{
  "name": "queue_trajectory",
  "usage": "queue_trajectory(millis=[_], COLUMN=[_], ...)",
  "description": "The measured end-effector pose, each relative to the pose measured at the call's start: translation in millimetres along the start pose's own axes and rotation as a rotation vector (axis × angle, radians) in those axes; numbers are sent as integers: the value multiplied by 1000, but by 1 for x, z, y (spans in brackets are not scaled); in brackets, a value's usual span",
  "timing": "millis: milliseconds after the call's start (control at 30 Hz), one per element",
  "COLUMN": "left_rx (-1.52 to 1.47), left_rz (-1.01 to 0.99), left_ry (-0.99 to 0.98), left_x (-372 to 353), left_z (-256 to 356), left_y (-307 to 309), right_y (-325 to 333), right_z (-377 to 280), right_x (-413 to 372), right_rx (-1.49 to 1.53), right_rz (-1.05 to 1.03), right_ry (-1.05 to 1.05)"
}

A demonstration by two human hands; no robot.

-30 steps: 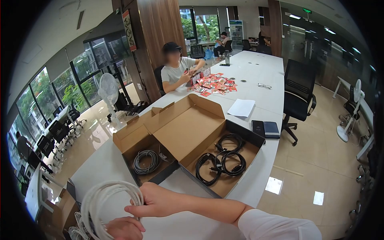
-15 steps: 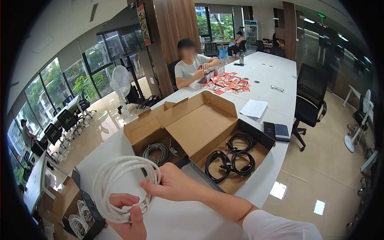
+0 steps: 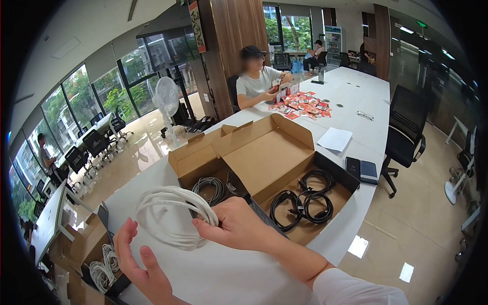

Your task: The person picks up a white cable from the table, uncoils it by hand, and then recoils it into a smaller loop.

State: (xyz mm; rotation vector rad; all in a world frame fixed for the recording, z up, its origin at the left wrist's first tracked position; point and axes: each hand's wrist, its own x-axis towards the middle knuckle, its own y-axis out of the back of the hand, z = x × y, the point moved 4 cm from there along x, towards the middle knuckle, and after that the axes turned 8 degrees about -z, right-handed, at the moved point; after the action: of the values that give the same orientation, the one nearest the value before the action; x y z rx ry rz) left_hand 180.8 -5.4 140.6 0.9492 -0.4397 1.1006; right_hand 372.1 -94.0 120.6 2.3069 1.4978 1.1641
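Observation:
My right hand is closed round one side of a coil of white cable, held above the white table. My left hand has its fingers apart, below and left of the coil, and holds nothing. Behind the coil, an open cardboard box contains grey coiled cable. The larger box beside it has its lid up, with black coiled cables inside. At the lower left, another open box holds white coiled cables.
Across the table a person sits by a pile of red packets. White paper, a dark notebook, a phone and glasses lie on the table. A black chair stands at its right side.
My left hand has let go of the white coil and opened, moving down and left. The coil has tilted flatter in my right hand. The view has shifted slightly.

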Motion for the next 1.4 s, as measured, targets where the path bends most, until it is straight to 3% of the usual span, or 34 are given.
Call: queue_trajectory(millis=[67, 200, 367, 567, 667, 833, 1067, 1400], left_rx=[-107, -16, 126, -70, -228, -152, -70, -458], left_rz=[-15, -111, -177, -275, -443, -515, -479, -669], left_ry=[-24, -27, -107, -205, -129, -144, -40, 46], left_x=[1, 3, 6, 11, 11, 12, 11, 2], left_z=[6, 11, 11, 15, 9, 3, 5, 19], left_y=[-3, -9, -11, -16, -14, -10, -16, -11], right_y=[-3, -9, -13, -18, -13, -3, 1, 13], right_z=[0, -3, -8, -22, -27, -32, -33, -44], right_x=[0, 3, 0, -7, -10, -11, -8, -12], right_rx=[-70, -278, -276, -157, -153, -93, -228, -173], right_rz=[14, -19, -114, -196, -207, -153, -66, -65], right_ry=[49, 45, 115, 261, 300, 326, 230, 438])
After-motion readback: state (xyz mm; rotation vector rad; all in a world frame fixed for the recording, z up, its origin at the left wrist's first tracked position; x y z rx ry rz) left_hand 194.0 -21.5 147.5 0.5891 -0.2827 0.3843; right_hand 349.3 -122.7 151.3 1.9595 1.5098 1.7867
